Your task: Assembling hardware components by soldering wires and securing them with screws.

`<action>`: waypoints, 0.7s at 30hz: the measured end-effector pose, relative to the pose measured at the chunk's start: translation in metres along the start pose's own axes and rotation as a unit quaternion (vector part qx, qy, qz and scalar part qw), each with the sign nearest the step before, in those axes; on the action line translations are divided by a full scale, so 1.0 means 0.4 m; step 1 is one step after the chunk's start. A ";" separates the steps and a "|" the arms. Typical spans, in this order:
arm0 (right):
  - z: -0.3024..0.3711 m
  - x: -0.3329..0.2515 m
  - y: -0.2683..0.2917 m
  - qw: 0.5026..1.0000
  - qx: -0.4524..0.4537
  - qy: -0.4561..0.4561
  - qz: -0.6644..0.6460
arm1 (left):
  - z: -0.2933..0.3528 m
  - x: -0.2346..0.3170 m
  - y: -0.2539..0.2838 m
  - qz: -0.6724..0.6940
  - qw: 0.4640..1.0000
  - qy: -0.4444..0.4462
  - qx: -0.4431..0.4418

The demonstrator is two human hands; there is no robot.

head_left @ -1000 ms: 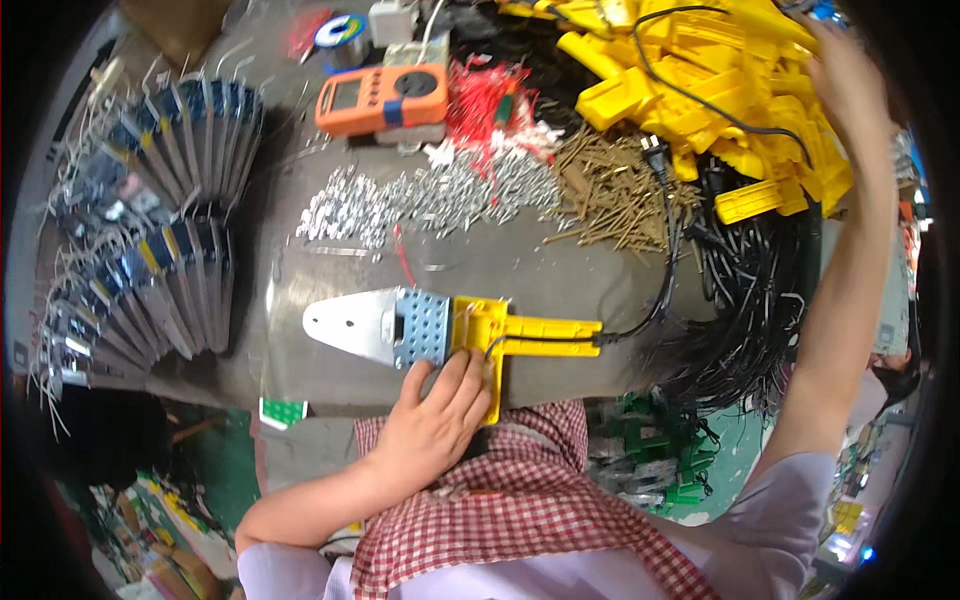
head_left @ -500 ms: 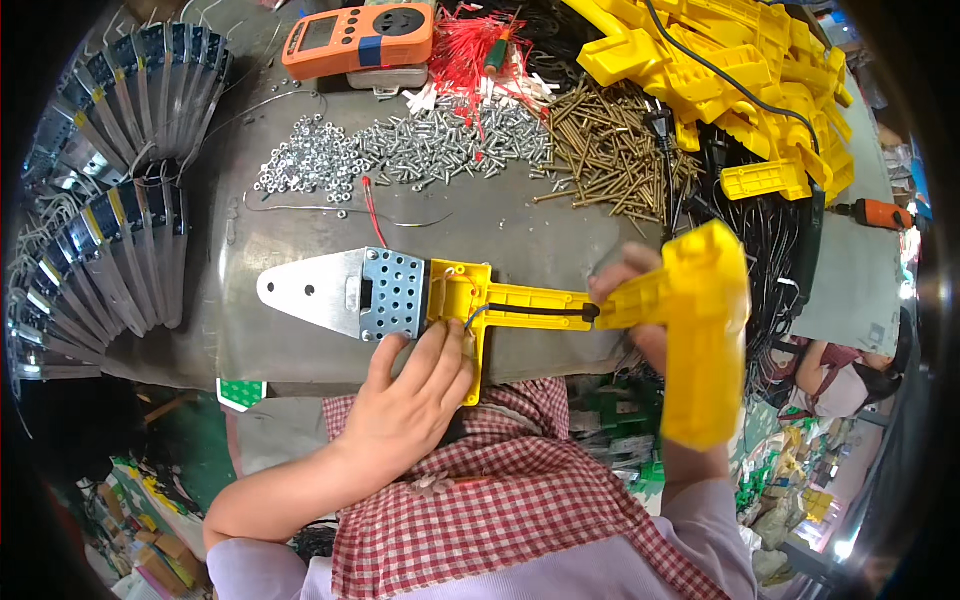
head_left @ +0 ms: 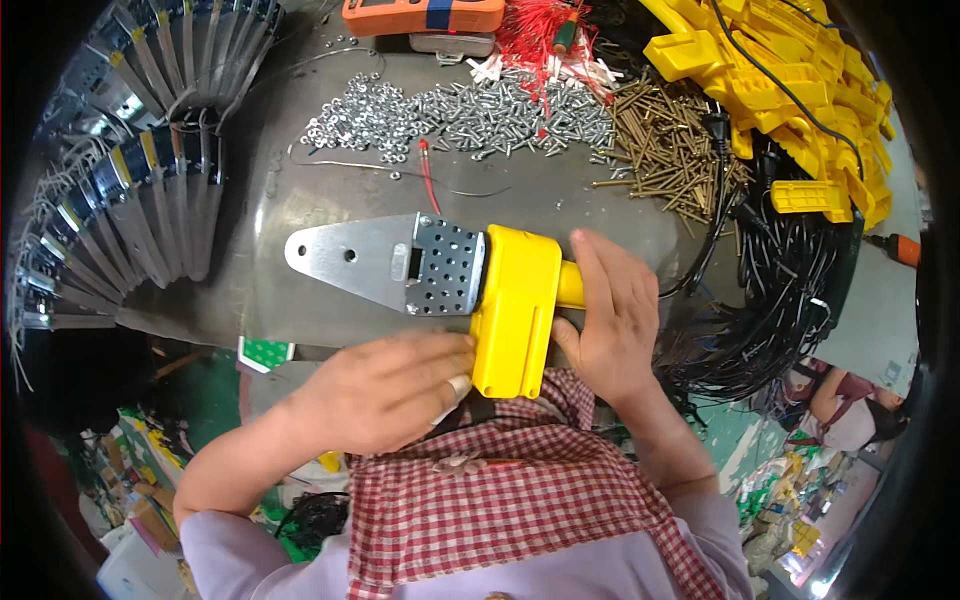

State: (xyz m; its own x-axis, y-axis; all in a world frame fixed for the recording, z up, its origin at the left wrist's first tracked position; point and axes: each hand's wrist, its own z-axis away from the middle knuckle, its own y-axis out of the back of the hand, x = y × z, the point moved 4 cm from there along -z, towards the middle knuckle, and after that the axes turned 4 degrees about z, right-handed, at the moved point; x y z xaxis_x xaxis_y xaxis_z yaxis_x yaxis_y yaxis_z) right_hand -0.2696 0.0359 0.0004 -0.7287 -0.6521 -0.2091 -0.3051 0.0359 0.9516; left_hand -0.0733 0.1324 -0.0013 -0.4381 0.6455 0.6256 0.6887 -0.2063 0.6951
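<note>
A pipe welding iron lies across the middle of the bench, its tapered silver heating plate pointing left. Beside the plate is a perforated metal guard. The guard meets a yellow plastic housing, whose upper half now sits over the inside and hides the wires there. My right hand is closed round the housing's handle, thumb on the near side and fingers beyond. My left hand presses its fingers together against the housing's lower left edge; those fingertips are partly hidden.
Behind lie nuts, silver screws and long brass-coloured screws. Yellow housing parts are heaped at the far right, above black cables. Metal heating plates stand in rows at left. An orange meter is at the back.
My right hand has brought the yellow upper half left and down onto the open lower half, covering the wires. My left hand has shifted to the housing's near edge. The whole view has shifted.
</note>
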 end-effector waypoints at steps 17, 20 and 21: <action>-0.124 0.044 -0.021 0.966 -0.231 0.115 -0.009 | -0.224 -0.028 0.104 -0.139 0.968 0.056 0.201; -0.146 0.055 -0.008 0.956 -0.242 0.147 -0.070 | -0.219 -0.069 0.017 -0.145 0.973 0.177 0.007; -0.157 0.077 -0.002 0.946 -0.257 0.163 -0.114 | -0.221 -0.065 0.011 -0.156 0.973 0.167 0.013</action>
State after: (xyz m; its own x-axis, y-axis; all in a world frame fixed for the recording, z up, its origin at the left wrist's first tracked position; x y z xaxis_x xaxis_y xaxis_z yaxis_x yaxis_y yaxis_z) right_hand -0.2531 -0.0317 0.0073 -0.4265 -0.8001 -0.4218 -0.0326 -0.4525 0.8912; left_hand -0.1102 0.0496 0.0169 -0.7890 0.3975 0.4685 0.5043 -0.0164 0.8633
